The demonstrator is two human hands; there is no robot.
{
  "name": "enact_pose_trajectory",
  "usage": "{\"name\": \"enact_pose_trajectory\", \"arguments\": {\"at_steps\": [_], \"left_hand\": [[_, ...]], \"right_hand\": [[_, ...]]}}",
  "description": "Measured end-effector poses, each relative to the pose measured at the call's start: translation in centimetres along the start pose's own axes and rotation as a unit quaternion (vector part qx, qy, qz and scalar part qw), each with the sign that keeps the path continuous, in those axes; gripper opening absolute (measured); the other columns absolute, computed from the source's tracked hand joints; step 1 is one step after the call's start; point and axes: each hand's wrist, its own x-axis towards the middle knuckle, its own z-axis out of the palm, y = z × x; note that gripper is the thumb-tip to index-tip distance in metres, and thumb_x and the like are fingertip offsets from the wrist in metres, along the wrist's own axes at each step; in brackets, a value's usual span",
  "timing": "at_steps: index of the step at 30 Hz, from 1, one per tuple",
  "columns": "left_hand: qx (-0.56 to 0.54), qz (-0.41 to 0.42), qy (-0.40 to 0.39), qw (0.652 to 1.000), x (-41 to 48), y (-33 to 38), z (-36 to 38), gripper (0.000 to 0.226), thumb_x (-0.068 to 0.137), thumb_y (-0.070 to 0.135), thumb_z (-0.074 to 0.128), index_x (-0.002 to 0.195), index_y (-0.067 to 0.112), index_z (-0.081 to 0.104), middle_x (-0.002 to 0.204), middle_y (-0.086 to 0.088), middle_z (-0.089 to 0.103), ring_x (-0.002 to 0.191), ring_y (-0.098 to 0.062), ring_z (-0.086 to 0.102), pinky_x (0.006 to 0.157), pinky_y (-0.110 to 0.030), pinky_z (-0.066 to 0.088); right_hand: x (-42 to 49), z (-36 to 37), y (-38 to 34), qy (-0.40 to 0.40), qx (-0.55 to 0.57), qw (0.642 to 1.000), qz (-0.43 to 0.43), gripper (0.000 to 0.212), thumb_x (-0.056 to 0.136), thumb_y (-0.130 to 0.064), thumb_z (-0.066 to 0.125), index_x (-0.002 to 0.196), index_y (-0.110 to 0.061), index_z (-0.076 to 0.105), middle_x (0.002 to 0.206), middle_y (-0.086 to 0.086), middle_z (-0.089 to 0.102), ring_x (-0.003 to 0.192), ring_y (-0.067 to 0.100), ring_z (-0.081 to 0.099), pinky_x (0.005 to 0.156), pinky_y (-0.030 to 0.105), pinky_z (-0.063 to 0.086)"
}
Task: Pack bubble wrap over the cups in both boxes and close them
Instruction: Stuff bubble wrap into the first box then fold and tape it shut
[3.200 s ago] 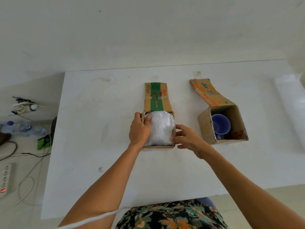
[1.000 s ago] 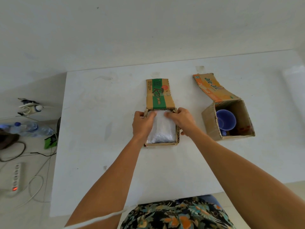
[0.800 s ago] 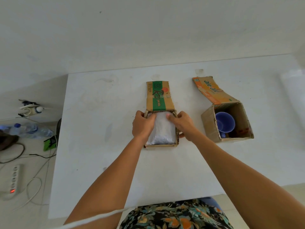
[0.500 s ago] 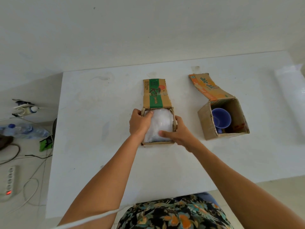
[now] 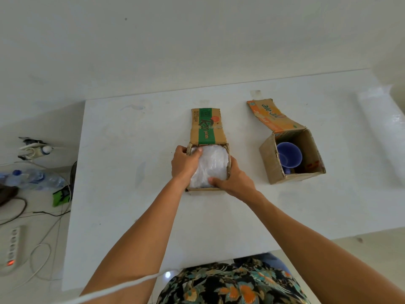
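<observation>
Off the table's (image 5: 131, 205) left edge, a water bottle (image 5: 32, 177) and power strip (image 5: 12, 246) lie on the floor. Toward the right edge, the orange-flap box (image 5: 270, 163) stands open, a blue cup (image 5: 289, 154) inside. Mid-table, crumpled bubble wrap (image 5: 213, 165) fills the green-flap box (image 5: 207, 130), flap laid back. Your left hand (image 5: 185, 163) grips its left wall, your right hand (image 5: 235, 179) its right wall, thumbs pressing the wrap.

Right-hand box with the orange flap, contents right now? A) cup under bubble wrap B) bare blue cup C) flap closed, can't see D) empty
B: the blue cup sits uncovered in the open orange-flap box; the bubble wrap fills the green-flap box instead.
</observation>
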Motion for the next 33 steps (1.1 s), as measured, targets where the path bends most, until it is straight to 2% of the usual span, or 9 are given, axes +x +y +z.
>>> {"name": "enact_pose_trajectory", "arguments": {"at_steps": [2, 4, 7, 10, 15, 19, 26, 29, 33], "left_hand": [[-0.009, -0.001, 0.003, 1.0, -0.2, -0.1, 0.0, 0.036, 0.085, 0.041, 0.068, 0.101, 0.014, 0.051, 0.096, -0.002, 0.06, 0.087, -0.022, 0.057, 0.071, -0.031, 0.043], [-0.042, -0.009, 0.003, 0.999, -0.3, -0.5, -0.2, 0.038, 0.084, 0.042, 0.069, 0.104, 0.014, 0.053, 0.1, -0.002, 0.061, 0.09, -0.021, 0.058, 0.072, -0.031, 0.044], [-0.118, -0.027, -0.023, 0.992, -1.0, -1.4, -0.8, 0.037, 0.085, 0.043, 0.068, 0.11, 0.018, 0.056, 0.1, 0.002, 0.062, 0.092, -0.017, 0.06, 0.074, -0.03, 0.049], [-0.148, -0.018, -0.051, 0.988, -1.9, -3.2, -1.2, 0.037, 0.088, 0.041, 0.066, 0.117, 0.02, 0.058, 0.11, 0.002, 0.065, 0.097, -0.015, 0.063, 0.077, -0.03, 0.054], [-0.178, 0.004, -0.045, 0.983, -2.6, -4.6, -1.0, 0.042, 0.09, 0.036, 0.064, 0.128, 0.018, 0.057, 0.118, -0.001, 0.066, 0.103, -0.017, 0.064, 0.077, -0.03, 0.056], [-0.17, 0.019, -0.035, 0.985, -2.6, -4.6, -1.0, 0.043, 0.091, 0.035, 0.065, 0.128, 0.017, 0.057, 0.118, -0.002, 0.065, 0.103, -0.017, 0.064, 0.072, -0.023, 0.053], [-0.162, 0.028, -0.027, 0.986, -2.6, -4.5, -0.6, 0.041, 0.091, 0.036, 0.064, 0.127, 0.018, 0.056, 0.118, -0.002, 0.065, 0.101, -0.016, 0.063, 0.07, -0.02, 0.052], [-0.157, 0.03, -0.033, 0.987, -2.5, -4.7, -0.7, 0.043, 0.091, 0.037, 0.063, 0.128, 0.017, 0.054, 0.119, -0.003, 0.064, 0.103, -0.017, 0.063, 0.071, -0.022, 0.052], [-0.162, 0.028, -0.042, 0.986, -2.5, -4.9, -0.8, 0.044, 0.092, 0.04, 0.061, 0.129, 0.018, 0.053, 0.121, -0.002, 0.063, 0.104, -0.017, 0.063, 0.073, -0.023, 0.053]], "right_hand": [[0.1, 0.0, 0.1, -0.003, 0.007, 1.0, -0.014, 0.097, 0.073, -0.054, 0.073, 0.146, -0.026, 0.015, 0.135, 0.002, 0.053, 0.115, 0.028, 0.058, 0.09, 0.041, 0.05], [-0.1, -0.4, 0.6, -0.064, 0.154, 0.985, -0.04, 0.096, 0.072, -0.042, 0.079, 0.146, -0.025, 0.019, 0.135, 0.0, 0.051, 0.119, 0.025, 0.055, 0.087, 0.037, 0.053], [-0.7, -1.4, 0.6, -0.141, 0.304, 0.941, -0.035, 0.066, 0.083, -0.032, 0.072, 0.135, -0.026, 0.031, 0.122, -0.01, 0.054, 0.107, 0.009, 0.057, 0.075, 0.018, 0.051], [0.1, -1.9, 0.2, -0.104, 0.3, 0.948, 0.034, 0.055, 0.093, -0.049, 0.051, 0.14, -0.025, 0.036, 0.128, -0.007, 0.05, 0.111, 0.017, 0.051, 0.089, 0.036, 0.041], [2.0, -1.9, -0.7, 0.012, 0.221, 0.975, 0.032, 0.036, 0.092, -0.04, 0.053, 0.118, -0.016, 0.058, 0.114, 0.004, 0.063, 0.094, 0.019, 0.059, 0.073, 0.03, 0.045], [2.7, -0.9, -1.1, 0.059, 0.133, 0.989, 0.027, 0.024, 0.089, -0.037, 0.053, 0.097, -0.015, 0.05, 0.09, 0.009, 0.063, 0.081, 0.028, 0.061, 0.067, 0.041, 0.05], [2.5, -0.4, -1.5, 0.101, 0.012, 0.995, 0.009, 0.028, 0.092, -0.043, 0.046, 0.099, -0.016, 0.045, 0.089, 0.009, 0.063, 0.081, 0.031, 0.061, 0.068, 0.041, 0.05], [2.5, -1.1, -1.2, 0.055, 0.121, 0.991, 0.02, 0.03, 0.091, -0.042, 0.053, 0.1, -0.014, 0.047, 0.088, 0.005, 0.063, 0.079, 0.025, 0.061, 0.068, 0.038, 0.054], [3.0, -2.6, -1.0, -0.047, 0.252, 0.965, 0.056, 0.037, 0.09, -0.048, 0.056, 0.105, -0.015, 0.048, 0.097, 0.003, 0.057, 0.079, 0.015, 0.051, 0.062, 0.024, 0.039]]}}
